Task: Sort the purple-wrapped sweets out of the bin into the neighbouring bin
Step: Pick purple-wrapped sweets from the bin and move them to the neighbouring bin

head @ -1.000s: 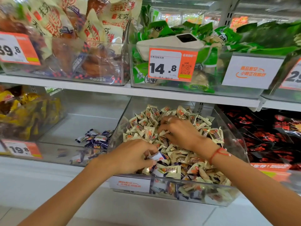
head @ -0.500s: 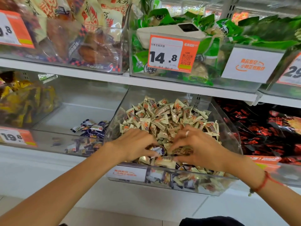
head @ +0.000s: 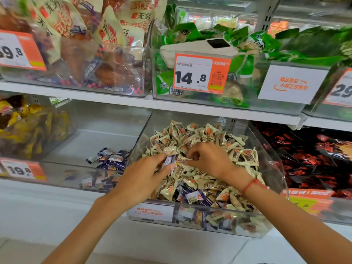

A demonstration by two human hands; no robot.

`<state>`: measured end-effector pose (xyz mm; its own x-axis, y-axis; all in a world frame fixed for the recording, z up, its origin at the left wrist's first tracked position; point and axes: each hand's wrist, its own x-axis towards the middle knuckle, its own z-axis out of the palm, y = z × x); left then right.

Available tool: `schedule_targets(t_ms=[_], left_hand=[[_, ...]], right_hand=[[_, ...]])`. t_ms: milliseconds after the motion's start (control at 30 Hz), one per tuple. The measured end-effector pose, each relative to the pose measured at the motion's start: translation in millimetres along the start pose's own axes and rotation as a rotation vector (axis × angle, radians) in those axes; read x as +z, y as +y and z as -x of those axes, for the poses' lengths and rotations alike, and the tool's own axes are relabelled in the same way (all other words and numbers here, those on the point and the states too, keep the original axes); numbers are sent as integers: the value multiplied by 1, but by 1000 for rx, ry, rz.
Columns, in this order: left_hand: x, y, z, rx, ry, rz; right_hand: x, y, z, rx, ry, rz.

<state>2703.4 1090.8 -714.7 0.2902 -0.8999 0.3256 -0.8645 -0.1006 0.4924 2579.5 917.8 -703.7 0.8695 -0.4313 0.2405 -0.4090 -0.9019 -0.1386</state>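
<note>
Sweets like the purple one (head: 169, 160) pinched in your left hand (head: 144, 180) are light, crinkly and slippery, so grip the wrapper's body, while your right hand (head: 209, 161) at 3 o'clock pinches a cream sweet (head: 182, 159).

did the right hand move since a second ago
Yes. The right hand has come back from the middle of the cream sweets toward the bin's front wall and leftward, close to the left hand.

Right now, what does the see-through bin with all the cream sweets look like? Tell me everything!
The bin is clear plastic with sloped side walls and an open top, sitting on the lower shelf. It is heaped with cream sweets, with purple sweets mixed in near the front. A white label is on its front wall. Both hands, left and right, reach into it.
</note>
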Motion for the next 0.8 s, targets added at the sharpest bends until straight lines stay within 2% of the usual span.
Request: schedule_targets(t_ms=[67,133,233,267,333,533,800], left_hand=[[1,1,6,-13,10,27],[1,3,14,-25,47,66],[1,3,20,-47,63,108],[0,2,20,-57,60,113],[-1,3,18,-60,52,112],[-6,8,17,-65,107,15],[-26,4,31,-99,301,25]], right_hand=[[-3,-4,0,10,45,-31],[-8,-10,8,-65,-3,-119],[-13,-15,29,-193,-360,-188],[-13,-15,34,-222,-461,-121],[-12,-14,38,-267,-541,47],[4,-20,30,-459,-465,356],[-1,-23,18,-431,-403,235]])
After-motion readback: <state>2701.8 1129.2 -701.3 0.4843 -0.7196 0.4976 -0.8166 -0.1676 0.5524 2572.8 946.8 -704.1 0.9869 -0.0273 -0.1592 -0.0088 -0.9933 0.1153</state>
